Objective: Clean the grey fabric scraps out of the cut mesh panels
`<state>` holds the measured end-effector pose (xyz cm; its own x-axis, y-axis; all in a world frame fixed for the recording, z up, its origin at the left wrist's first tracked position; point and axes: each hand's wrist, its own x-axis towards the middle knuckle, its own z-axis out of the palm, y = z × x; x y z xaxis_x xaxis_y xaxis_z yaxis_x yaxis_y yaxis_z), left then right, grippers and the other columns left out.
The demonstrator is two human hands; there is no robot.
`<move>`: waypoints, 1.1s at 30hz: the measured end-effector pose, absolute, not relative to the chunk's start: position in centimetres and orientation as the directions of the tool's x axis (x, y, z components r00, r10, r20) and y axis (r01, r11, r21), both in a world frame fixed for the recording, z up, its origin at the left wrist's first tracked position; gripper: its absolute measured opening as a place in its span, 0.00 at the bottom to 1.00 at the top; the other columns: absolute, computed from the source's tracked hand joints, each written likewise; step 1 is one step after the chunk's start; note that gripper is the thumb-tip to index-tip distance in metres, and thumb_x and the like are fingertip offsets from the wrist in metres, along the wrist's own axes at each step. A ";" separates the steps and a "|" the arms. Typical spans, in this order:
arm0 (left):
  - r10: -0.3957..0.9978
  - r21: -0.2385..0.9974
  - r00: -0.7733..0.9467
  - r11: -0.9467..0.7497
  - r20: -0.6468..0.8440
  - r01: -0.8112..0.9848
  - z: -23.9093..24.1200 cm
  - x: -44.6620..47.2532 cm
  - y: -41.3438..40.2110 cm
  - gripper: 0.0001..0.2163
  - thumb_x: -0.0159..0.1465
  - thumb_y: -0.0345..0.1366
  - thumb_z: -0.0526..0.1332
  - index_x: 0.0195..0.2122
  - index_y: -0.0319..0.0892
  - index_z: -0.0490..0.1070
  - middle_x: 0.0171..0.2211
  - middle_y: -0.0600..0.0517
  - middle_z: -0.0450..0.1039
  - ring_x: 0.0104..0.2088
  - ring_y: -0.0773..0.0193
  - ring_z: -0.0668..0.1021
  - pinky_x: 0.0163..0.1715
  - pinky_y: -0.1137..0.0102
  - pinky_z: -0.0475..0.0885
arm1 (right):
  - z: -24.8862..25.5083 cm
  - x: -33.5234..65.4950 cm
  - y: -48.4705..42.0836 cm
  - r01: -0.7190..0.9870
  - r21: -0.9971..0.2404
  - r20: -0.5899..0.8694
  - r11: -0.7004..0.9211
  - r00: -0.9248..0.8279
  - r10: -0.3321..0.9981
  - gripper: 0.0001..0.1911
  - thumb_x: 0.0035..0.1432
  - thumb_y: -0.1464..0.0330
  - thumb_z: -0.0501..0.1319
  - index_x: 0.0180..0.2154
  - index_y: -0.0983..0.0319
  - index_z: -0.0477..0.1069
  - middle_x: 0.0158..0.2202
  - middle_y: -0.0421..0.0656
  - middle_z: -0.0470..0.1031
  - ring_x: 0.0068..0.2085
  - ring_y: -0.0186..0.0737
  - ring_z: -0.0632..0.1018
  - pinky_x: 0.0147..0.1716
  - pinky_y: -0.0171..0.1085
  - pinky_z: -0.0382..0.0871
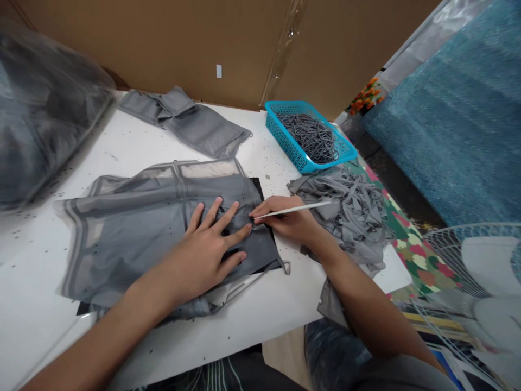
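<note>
Sheer grey fabric (pixel 134 233) with seamed edges lies spread over a dark sheet (pixel 266 252) on the white table. My left hand (pixel 209 244) presses flat on the fabric with its fingers spread, holding nothing. Just to its right, my right hand (pixel 287 217) is closed on a thin white stick-like tool (pixel 305 207). The tool's pale shaft slants up to the right, and its end near my fingertips is over the fabric; I cannot make out its exact kind. A bunched fold of fabric lies between the hands.
A blue basket (pixel 285 144) of thin grey strips stands at the back right. Below it is a heap of grey fabric scraps (pixel 358 212). Another folded grey piece (pixel 203 127) lies at the back. A bulky plastic bag (pixel 44 108) stands left, and a cardboard wall (pixel 163 43) rises behind.
</note>
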<state>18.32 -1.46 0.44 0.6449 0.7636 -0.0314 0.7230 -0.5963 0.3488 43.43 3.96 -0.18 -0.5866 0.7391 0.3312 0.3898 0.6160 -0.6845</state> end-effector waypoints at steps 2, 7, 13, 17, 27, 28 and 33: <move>0.764 0.346 0.645 -0.598 -0.025 0.723 0.4 18.3 -1.5 0.24 0.74 0.47 0.55 0.70 0.53 0.66 0.77 0.44 0.47 0.75 0.31 0.49 0.69 0.32 0.50 | -0.1 43.3 3.7 0.436 -0.575 0.348 0.692 -0.635 0.690 0.08 0.69 0.71 0.62 0.39 0.59 0.80 0.41 0.45 0.86 0.43 0.41 0.85 0.44 0.39 0.79; 0.751 0.342 0.657 -0.603 -0.059 0.721 0.5 18.2 -1.4 0.24 0.75 0.48 0.54 0.70 0.53 0.65 0.77 0.43 0.43 0.75 0.31 0.46 0.69 0.31 0.48 | -0.1 42.1 2.7 0.644 -0.153 0.375 0.750 -0.664 0.647 0.12 0.72 0.72 0.55 0.42 0.58 0.78 0.47 0.44 0.85 0.38 0.37 0.84 0.37 0.34 0.75; 0.752 0.333 0.650 -0.589 -0.110 0.736 0.6 18.1 -1.2 0.25 0.75 0.51 0.52 0.70 0.54 0.64 0.78 0.46 0.39 0.75 0.34 0.42 0.70 0.34 0.45 | -0.9 41.6 3.3 0.610 -0.410 0.520 0.678 -0.455 0.723 0.09 0.71 0.70 0.59 0.43 0.58 0.78 0.43 0.43 0.85 0.42 0.38 0.85 0.38 0.33 0.77; 0.785 0.317 0.612 -0.559 -0.092 0.766 0.2 17.9 -0.4 0.36 0.72 0.59 0.51 0.77 0.49 0.48 0.78 0.49 0.37 0.76 0.43 0.42 0.73 0.42 0.43 | 0.2 41.9 3.2 0.446 -0.615 0.612 0.650 -0.251 0.750 0.04 0.67 0.66 0.66 0.39 0.58 0.79 0.42 0.45 0.86 0.41 0.41 0.86 0.39 0.38 0.79; 0.811 0.235 0.576 -0.543 -0.103 0.806 0.3 17.2 5.0 0.51 0.62 0.73 0.54 0.77 0.43 0.48 0.78 0.48 0.34 0.77 0.42 0.41 0.74 0.47 0.40 | 0.3 40.6 2.7 0.540 -0.730 0.261 0.419 -0.346 0.901 0.04 0.65 0.67 0.66 0.39 0.59 0.80 0.40 0.43 0.85 0.39 0.40 0.83 0.40 0.38 0.75; 0.803 0.233 0.587 -0.555 -0.101 0.799 0.4 16.9 5.2 0.52 0.61 0.73 0.55 0.77 0.42 0.48 0.78 0.47 0.34 0.77 0.42 0.40 0.74 0.47 0.40 | 0.1 40.7 2.9 0.539 -0.752 0.241 0.381 -0.313 0.919 0.05 0.65 0.66 0.66 0.38 0.59 0.80 0.39 0.43 0.85 0.38 0.39 0.83 0.39 0.37 0.75; 0.766 0.216 0.643 -0.625 -0.020 0.751 -0.1 16.0 4.1 0.47 0.65 0.70 0.52 0.76 0.41 0.51 0.78 0.44 0.39 0.77 0.45 0.42 0.74 0.49 0.40 | -0.2 41.3 3.2 0.478 -0.799 0.214 0.364 -0.340 0.916 0.07 0.63 0.64 0.67 0.35 0.60 0.81 0.36 0.42 0.84 0.36 0.39 0.81 0.35 0.36 0.72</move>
<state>16.05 4.09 -0.05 0.6429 0.7657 -0.0200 0.7505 -0.6246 0.2159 41.30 3.17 -0.18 -0.3400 0.9157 0.2141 0.4780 0.3644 -0.7992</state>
